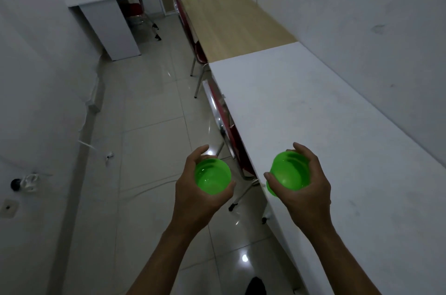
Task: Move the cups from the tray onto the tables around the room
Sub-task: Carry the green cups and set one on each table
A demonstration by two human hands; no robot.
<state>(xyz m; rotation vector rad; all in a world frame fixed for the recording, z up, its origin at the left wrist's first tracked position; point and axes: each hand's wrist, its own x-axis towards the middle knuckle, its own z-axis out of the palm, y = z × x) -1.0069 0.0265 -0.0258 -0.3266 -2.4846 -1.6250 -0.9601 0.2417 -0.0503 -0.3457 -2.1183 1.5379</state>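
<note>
A view from the head looks down at two bare forearms reaching forward in a dim, narrow room with white walls. Each of the hands holds a bright green plastic cup, mouth up.

The left hand (193,188) wraps its fingers and thumb around the left green cup (213,177), holding it in the air over the pale tiled floor (149,106).

The right hand (306,183) is curled around the right green cup (288,171), thumb on the near side and fingers on the far side. This cup hangs over the near edge of a long white surface (313,106) that runs along the right wall. Whether the cup touches that surface cannot be told.

Beyond the white surface, touching its far end, stands a light wooden surface (234,24). Red chairs with metal frames are tucked under the left edges of both: one near the hands (226,121) and one farther off (190,36).

Across the floor at the upper left is a white desk (106,19) with another red chair (137,12) behind it. Loose white cables (87,145) lie along the base of the left wall.
</note>
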